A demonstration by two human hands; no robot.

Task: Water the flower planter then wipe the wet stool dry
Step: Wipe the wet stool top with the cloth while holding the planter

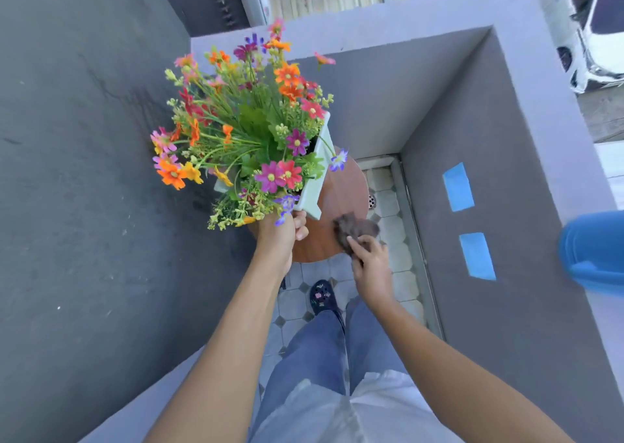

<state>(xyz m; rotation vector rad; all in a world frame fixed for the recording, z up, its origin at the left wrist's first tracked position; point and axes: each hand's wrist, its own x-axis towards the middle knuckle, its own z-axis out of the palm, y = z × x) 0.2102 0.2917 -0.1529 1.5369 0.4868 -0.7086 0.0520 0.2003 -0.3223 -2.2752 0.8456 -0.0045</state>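
Pale-green planter [315,179], crowded with orange, pink and purple flowers [250,121], tipped up off the left half of the round wooden stool [347,185]. Gripped at its near corner by the left hand [278,236], fingers curled under the rim and thumb along the outside, presumably to lift its base off the wood so the damp patch beneath can be reached. Whether the far edge rests on the stool or hangs clear, hard to tell behind the blooms. Watering apparently finished; wiping now under way.

Further right, near the stool's front right edge, a crumpled grey cloth [356,228] pressed to the wood by the right hand [369,260], fingers bunched around its near end and pinching it. Bare seat visible between planter and cloth, with more beyond the cloth toward the far right edge.

Obstacles: overhanging stems and the tilted planter itself, blocking the left side of the seat; dark wall [84,172] close on the left; grey parapet [489,138] hemming the right, marked with two blue tape strips [458,187]. Tiled floor [388,206] and a small drain [371,201] just past the stool's right edge. Blue watering vessel [594,253], only partly in view, set on the parapet top, well apart from the stool. Dark shoe [322,297] planted below the stool's near edge.
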